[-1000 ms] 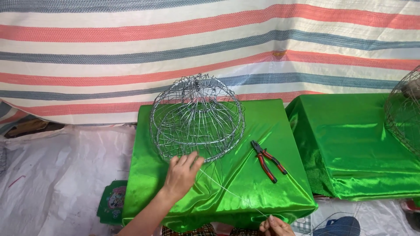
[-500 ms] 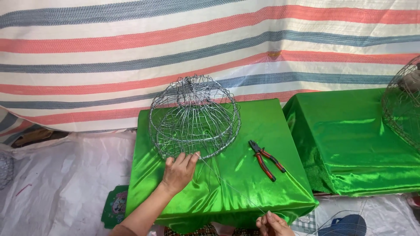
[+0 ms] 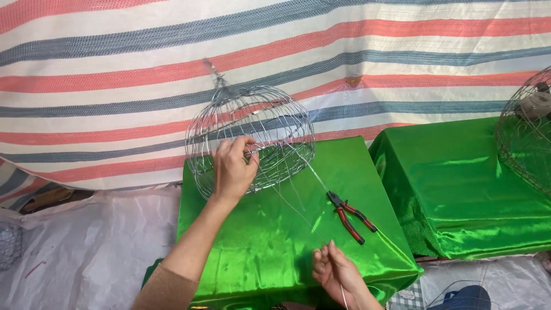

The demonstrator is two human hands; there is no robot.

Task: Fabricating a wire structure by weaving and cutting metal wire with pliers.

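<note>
Since the earlier frames, the left hand (image 3: 232,167) has been lifted off the green cloth and brought up against the side of the round, dome-shaped cage of silver wire (image 3: 251,138), which is now seen tilted back toward the striped tarpaulin (image 3: 115,86). Its fingers are curled and closed on the cage's wires, thumb toward the front. The right hand (image 3: 337,271), at the near edge before, has been raised a little; its fingertips are pressed together, pinching a thin strand of silver wire (image 3: 298,209) that is stretched taut from the cage down across the cloth. The cage is rested on the far left part of the table draped in shiny green satin (image 3: 241,241). Red-handled pliers (image 3: 351,217) are left untouched on the cloth, just right of the strand. From this it is judged that wire is being drawn tight onto the cage, steadied by the left hand. A second green-draped table (image 3: 470,189) and another wire cage (image 3: 528,132) are seen at right.
</note>
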